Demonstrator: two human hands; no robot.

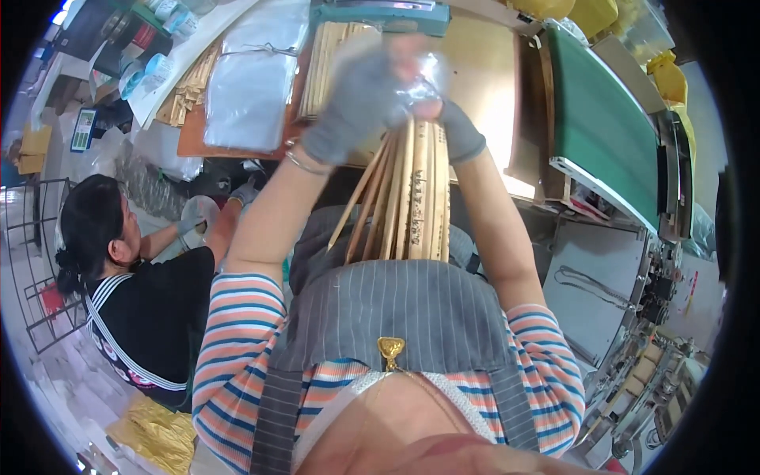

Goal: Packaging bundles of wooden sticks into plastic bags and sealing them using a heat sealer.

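A fanned bundle of long, flat wooden strips (418,198), some with dark printed marks, runs from my apron up to my hands. Crinkled clear plastic (427,79) covers or wraps its far end. My right hand (450,123), in a grey glove with bare fingertips, is closed round that end, thumb on the strips and plastic. My left hand (360,99), gloved the same way, is at the plastic from the left. Motion smears its fingers, so their grip is unclear. The strips' lower ends spread apart in front of my apron (396,309).
Beyond my hands, a table (480,71) bears a stack of clear plastic bags (252,99) and more wooden strips (321,67). A green-topped board (602,127) stands to the right, with machinery (649,309) below. A co-worker (142,277) sits close on my left.
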